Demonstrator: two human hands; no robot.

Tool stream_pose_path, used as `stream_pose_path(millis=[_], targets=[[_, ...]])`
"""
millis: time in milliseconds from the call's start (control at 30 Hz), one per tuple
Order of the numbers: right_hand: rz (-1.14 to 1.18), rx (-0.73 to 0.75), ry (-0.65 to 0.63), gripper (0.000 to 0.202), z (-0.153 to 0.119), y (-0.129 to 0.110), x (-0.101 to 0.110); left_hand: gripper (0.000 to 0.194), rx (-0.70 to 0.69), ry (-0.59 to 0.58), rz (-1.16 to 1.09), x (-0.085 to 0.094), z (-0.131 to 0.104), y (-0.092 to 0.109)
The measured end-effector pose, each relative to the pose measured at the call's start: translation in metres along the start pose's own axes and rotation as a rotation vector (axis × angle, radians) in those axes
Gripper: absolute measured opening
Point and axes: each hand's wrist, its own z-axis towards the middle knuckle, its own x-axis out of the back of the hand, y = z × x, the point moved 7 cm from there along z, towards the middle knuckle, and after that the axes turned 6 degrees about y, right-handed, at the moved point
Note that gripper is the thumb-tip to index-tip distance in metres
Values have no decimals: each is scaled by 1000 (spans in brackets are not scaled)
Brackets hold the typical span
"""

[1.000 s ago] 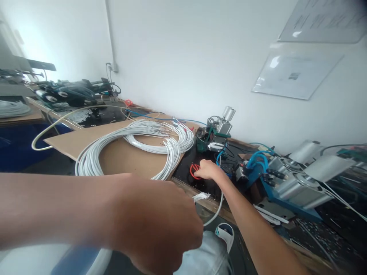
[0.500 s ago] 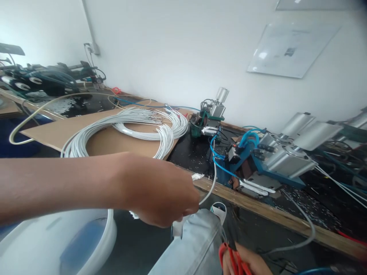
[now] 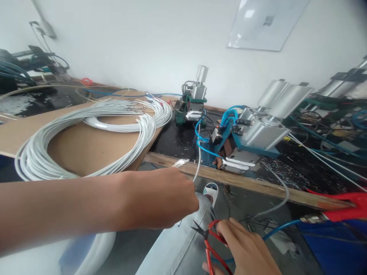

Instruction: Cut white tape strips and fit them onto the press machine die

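My left hand point(image 3: 174, 198) reaches in from the left over my lap, curled into a fist with its back toward me. Its fingertips are turned away, so whatever they hold is hidden. Lower right, my right hand point(image 3: 243, 244) grips red-handled scissors point(image 3: 207, 233). Their short dark blades stand apart and point toward my left hand, not touching it. Beyond my left forearm, a large coil of white cables point(image 3: 37, 152) lies on a cardboard sheet point(image 3: 86, 152), its many cut ends gathered near the middle.
A wooden bench edge point(image 3: 258, 177) runs across, with a small pneumatic machine point(image 3: 195, 99) and a larger one point(image 3: 258, 130) behind it. A red air gun point(image 3: 344, 206) on a blue hose is at right. A white bucket point(image 3: 100, 254) stands lower left.
The view has shifted left-to-right, so the bench things sit further left and higher. My right hand has risen, and the scissors now show fully with blades apart. My left hand stays closed.
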Motion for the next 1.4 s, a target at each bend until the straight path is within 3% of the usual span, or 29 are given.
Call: stream_pose_path(millis=[100, 300, 533, 667, 1067, 1400], targets=[[-12, 24, 19, 29, 0, 2, -4, 21, -8, -62, 19, -5, 10, 6], [-47, 81, 82, 30, -2, 2, -4, 19, -44, -76, -37, -10, 21, 13], [-76, 105, 135, 30, -4, -3, -2, 18, -79, -19, -78, -10, 29, 17], [-87, 100, 126, 29, -5, -2, -5, 16, -119, 31, -83, -8, 31, 20], [-63, 142, 205, 30, -8, -8, -2, 18, -127, -5, -91, -14, 34, 22], [-108, 202, 259, 26, -10, -13, -1, 16, -131, 1, -74, -9, 32, 24]])
